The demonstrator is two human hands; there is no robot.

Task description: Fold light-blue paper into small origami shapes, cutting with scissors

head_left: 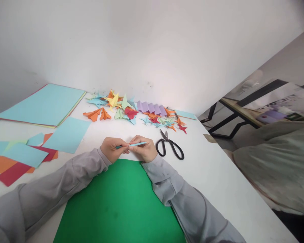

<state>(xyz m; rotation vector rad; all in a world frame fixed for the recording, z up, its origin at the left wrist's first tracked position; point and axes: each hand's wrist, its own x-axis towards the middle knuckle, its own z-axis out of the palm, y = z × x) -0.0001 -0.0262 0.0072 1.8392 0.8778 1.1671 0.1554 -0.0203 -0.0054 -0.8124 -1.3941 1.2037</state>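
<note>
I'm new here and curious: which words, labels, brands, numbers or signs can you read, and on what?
None can be read.
White surface at far right: small dark marks, too blurred to tell whether they are writing.
Scissors, green sheet, held blue paper: no text visible.

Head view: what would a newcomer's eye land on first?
Probably the bright green sheet at the bottom centre, between the grey sleeves. Next, the colourful origami pieces clustered along the wall. Then the thin light-blue paper pinched between the left hand and right hand, mid-picture.
</note>
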